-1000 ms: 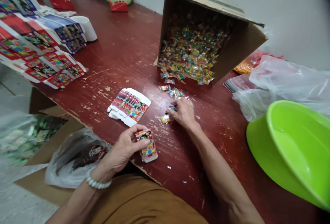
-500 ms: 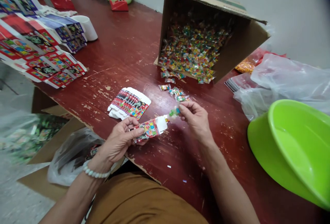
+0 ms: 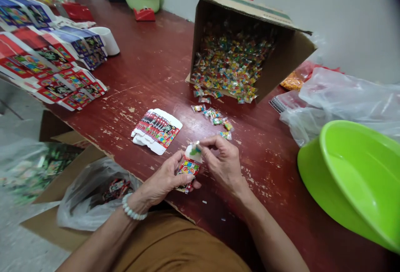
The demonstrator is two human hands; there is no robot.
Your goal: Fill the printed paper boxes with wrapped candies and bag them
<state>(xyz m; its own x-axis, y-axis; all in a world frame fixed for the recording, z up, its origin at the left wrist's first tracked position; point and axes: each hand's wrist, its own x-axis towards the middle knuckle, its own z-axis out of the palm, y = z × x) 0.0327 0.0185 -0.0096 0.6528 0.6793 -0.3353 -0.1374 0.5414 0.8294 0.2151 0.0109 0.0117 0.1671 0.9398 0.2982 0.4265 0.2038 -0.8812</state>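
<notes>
My left hand [image 3: 175,175] is closed around a small red printed candy box [image 3: 188,171], its white top flap raised. Between the thumb and fingers of my right hand [image 3: 222,158] is a green wrapped candy [image 3: 195,150], right at the box's opening. How far it reaches inside I cannot tell. Just beyond lies a stack of flattened red boxes [image 3: 158,128]. Several loose wrapped candies [image 3: 216,117] are scattered on the table in front of a cardboard carton [image 3: 283,61], which lies on its side with a heap of wrapped candies [image 3: 229,63] in it.
On the right stand a bright green basin [image 3: 312,172] and clear plastic bags [image 3: 337,96]. Bundled flat boxes [image 3: 53,63] fill the left of the red table [image 3: 150,55], beside a white roll [image 3: 108,40]. Below the edge, a plastic bag [image 3: 78,197] lines an open carton.
My left hand has tipped the box more upright and moved it right. My right hand has brought the candy down and left to the box's mouth.
</notes>
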